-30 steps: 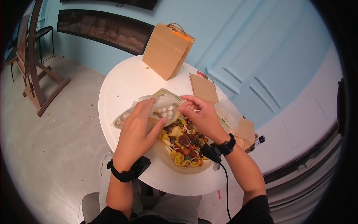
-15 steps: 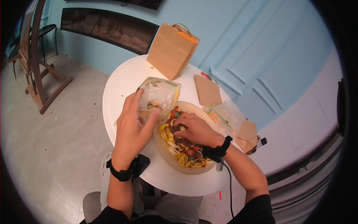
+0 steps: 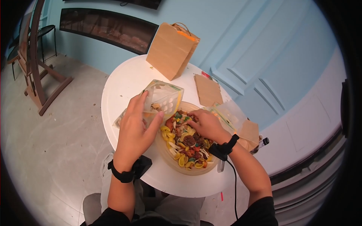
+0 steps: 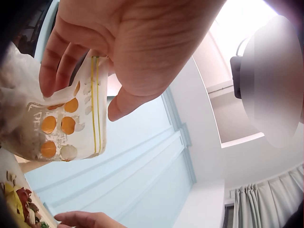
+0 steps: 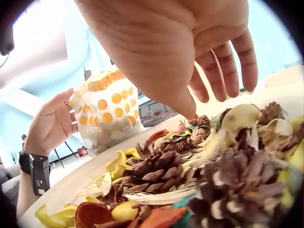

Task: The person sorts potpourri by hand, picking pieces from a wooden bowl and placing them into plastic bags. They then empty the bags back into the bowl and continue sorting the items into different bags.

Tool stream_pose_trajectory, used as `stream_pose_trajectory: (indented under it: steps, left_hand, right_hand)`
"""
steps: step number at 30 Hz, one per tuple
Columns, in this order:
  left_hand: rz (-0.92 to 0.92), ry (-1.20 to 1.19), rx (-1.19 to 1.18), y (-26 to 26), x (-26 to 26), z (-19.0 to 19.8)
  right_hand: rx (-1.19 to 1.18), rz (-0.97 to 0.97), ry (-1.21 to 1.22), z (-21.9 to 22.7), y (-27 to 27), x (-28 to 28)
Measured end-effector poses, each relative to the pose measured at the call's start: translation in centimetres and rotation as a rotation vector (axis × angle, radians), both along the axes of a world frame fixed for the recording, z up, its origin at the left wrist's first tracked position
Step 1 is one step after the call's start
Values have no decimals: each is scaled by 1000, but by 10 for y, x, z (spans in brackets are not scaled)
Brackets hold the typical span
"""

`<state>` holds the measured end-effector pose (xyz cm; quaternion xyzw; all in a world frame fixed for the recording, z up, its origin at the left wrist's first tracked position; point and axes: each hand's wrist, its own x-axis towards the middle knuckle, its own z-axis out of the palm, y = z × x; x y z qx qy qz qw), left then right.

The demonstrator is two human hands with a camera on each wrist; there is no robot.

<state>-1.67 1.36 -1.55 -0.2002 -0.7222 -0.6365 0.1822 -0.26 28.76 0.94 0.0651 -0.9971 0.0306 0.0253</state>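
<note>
A clear bowl [image 3: 164,162] holds potpourri [image 3: 184,148]: pine cones, yellow curled peel, pale strips and red and green pieces. Over its far left side tilts a clear zip bag [image 3: 162,98] printed with dots, its mouth spread and some brown bits inside. My left hand [image 3: 132,130] holds this bag by its side, fingers around the outer face and thumb beside the zip edge [image 4: 96,109]. Above the bowl's far part, my right hand [image 3: 208,124] reaches down with loosely bent fingers. In the right wrist view its fingertips [image 5: 250,88] hang close over the pine cones [image 5: 156,171], nothing visible between them.
A brown paper bag [image 3: 169,52] with handles stands at the table's back. Flat brown paper bags [image 3: 208,90] lie right of it. Another clear dotted bag [image 3: 232,113] and a brown packet [image 3: 249,133] sit beyond the bowl at the right. A cable [image 3: 235,184] trails from the right wrist.
My right hand left the zip bag's mouth and came down into the bowl, then shifted toward its far right side. The zip bag tilted upright beside my left hand, its mouth wider.
</note>
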Motion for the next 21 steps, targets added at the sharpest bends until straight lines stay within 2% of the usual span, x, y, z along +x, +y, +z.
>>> stream_pose_trajectory:
  steps: [5, 8, 14, 17, 18, 21]
  left_hand:
    - [9, 18, -14, 2, -1, -2]
    - [-6, -17, -13, 0, 1, 2]
    - [8, 35, -4, 2, -5, -8]
    - [-54, -105, -17, -2, 0, 3]
    - [-38, -66, -22, -1, -1, 0]
    - [-11, 9, -29, 1, -5, -6]
  right_hand:
    - [-149, 392, 2, -17, -20, -17]
    - [-53, 410, -52, -13, -29, -14]
    - [-6, 112, -2, 2, -15, -5]
    - [1, -32, 32, 3, -1, -4]
    - [19, -78, 43, 1, 4, -4]
    - [54, -99, 57, -8, 19, -5]
